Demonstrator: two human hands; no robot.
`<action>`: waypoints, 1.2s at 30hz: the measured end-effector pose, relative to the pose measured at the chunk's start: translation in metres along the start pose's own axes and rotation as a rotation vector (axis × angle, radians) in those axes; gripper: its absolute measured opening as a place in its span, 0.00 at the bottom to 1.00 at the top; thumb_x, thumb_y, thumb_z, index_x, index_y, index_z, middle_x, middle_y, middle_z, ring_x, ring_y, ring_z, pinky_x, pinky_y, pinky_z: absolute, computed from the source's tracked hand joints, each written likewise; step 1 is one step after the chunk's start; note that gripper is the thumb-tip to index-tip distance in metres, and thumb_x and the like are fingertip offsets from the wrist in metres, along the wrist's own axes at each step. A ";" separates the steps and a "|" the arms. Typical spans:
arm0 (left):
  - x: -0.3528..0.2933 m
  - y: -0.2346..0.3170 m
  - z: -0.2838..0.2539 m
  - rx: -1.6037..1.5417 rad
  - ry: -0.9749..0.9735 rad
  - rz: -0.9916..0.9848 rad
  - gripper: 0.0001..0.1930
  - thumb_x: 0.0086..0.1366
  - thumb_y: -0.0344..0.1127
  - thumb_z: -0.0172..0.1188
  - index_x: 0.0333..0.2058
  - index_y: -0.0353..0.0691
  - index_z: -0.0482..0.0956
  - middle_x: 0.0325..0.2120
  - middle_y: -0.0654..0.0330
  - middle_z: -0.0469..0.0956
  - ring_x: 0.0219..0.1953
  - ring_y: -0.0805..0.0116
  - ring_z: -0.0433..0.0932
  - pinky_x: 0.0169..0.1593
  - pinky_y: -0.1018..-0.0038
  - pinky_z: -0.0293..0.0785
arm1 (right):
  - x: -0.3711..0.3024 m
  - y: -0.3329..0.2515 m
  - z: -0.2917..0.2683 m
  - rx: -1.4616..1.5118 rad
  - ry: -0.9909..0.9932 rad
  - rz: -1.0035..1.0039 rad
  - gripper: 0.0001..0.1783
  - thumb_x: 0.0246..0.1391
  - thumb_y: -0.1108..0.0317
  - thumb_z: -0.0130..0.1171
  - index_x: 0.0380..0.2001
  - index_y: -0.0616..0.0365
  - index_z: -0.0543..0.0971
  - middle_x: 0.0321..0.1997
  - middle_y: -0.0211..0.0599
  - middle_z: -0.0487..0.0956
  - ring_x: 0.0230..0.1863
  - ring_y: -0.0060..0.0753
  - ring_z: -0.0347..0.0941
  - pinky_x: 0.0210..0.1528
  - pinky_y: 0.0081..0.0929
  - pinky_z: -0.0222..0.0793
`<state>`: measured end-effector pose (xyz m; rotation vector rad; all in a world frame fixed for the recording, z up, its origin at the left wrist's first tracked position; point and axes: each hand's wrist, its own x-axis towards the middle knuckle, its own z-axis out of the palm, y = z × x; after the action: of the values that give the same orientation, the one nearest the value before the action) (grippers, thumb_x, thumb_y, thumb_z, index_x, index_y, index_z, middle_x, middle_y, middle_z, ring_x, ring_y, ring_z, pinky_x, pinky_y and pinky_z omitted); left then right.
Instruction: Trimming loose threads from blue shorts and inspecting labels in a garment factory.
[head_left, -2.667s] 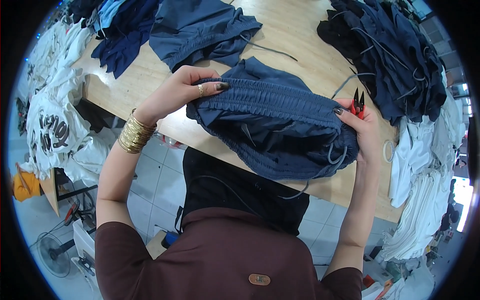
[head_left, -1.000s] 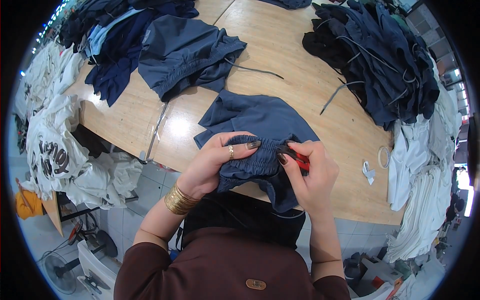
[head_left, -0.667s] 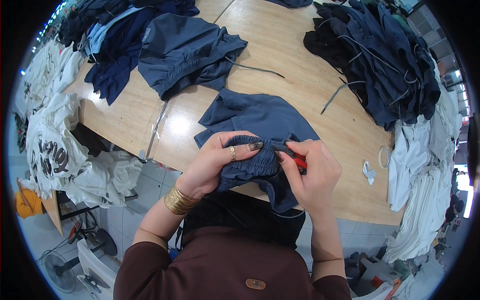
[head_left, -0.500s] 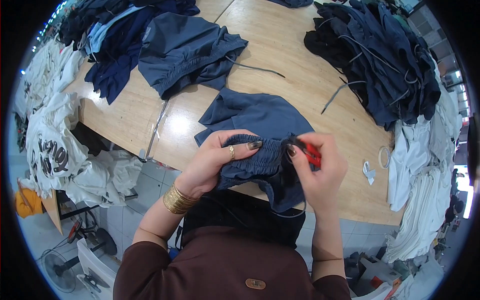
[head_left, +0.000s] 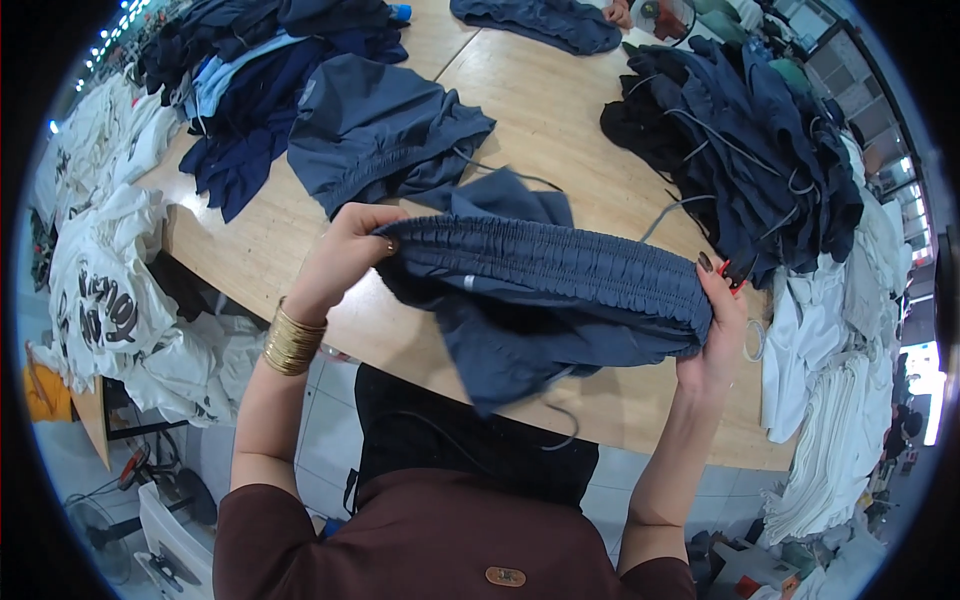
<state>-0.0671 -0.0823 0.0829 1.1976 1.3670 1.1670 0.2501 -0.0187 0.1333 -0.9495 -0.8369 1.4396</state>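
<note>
A pair of dark blue-grey shorts [head_left: 550, 258] is stretched wide between my hands above the near table edge, its gathered elastic waistband pulled taut. My left hand [head_left: 348, 250] is closed on one end of the waistband. The other end is gripped by my right hand [head_left: 716, 325], which also keeps red-handled thread snips [head_left: 735, 274] tucked at its fingers. A grey drawstring [head_left: 572, 428] dangles below the shorts, whose legs hang down, partly blurred. Just beyond, another blue-grey pair of shorts [head_left: 385, 130] lies on the table.
On the wooden table [head_left: 545, 105], a heap of dark shorts [head_left: 755, 165] stands at the right and dark garments [head_left: 250, 110] at the left. White garments [head_left: 105, 265] hang left; a folded white stack [head_left: 830, 440] is at right. Another person's hand [head_left: 618, 14] shows at the far edge.
My hands have moved apart, left hand leftward and right hand rightward, stretching the bunched waistband into a long band. The snips have shifted right with my right hand.
</note>
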 end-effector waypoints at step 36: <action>-0.007 -0.009 0.085 -0.005 -0.522 0.101 0.11 0.49 0.20 0.42 0.31 0.29 0.71 0.24 0.62 0.64 0.29 0.76 0.64 0.36 0.82 0.61 | -0.018 0.004 -0.056 -0.160 0.174 -0.088 0.03 0.53 0.72 0.54 0.30 0.59 0.72 0.26 0.27 0.73 0.26 0.16 0.68 0.30 0.15 0.63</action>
<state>0.0174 -0.0839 0.0658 1.4542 0.9163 0.8394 0.2996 -0.0389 0.1079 -1.1277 -0.8621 1.2096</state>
